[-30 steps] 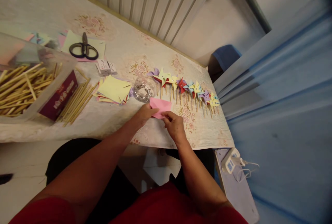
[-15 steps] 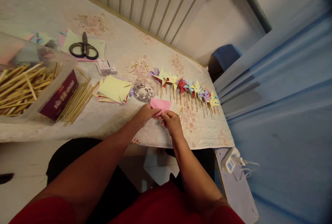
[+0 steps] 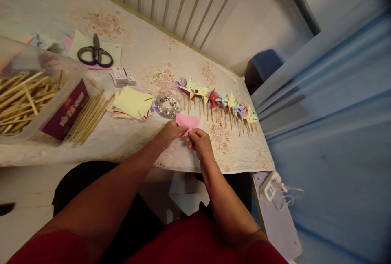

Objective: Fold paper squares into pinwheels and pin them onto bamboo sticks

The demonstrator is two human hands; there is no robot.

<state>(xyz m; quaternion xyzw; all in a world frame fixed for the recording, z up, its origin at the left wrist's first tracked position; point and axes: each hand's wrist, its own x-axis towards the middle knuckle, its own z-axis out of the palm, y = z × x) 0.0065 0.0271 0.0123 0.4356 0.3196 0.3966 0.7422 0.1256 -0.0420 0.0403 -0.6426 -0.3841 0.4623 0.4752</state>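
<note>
A pink paper square [image 3: 190, 121] is held up over the table's front part between both hands. My left hand [image 3: 170, 132] pinches its left side, thumb lying across the front. At the lower right edge, the fingers of my right hand [image 3: 199, 141] are closed on the paper. Just beyond the hands stands a clear round dish [image 3: 168, 104] of small shiny metal pieces. To its left lies a stack of coloured paper squares [image 3: 133, 103] with cut corners, yellow on top. Finished paper pinwheels [image 3: 214, 97] on sticks form a row to the right.
A plastic bin [image 3: 33, 97] full of thin wooden sticks stands at the left, with loose sticks [image 3: 88, 121] beside it. Black scissors [image 3: 95, 55] lie on more paper behind small white boxes [image 3: 122, 76]. A power strip [image 3: 271, 185] sits on a ledge at the right.
My right hand has shifted slightly along the paper's lower edge, and more of the pink square's lower part shows. The view has moved a little.
</note>
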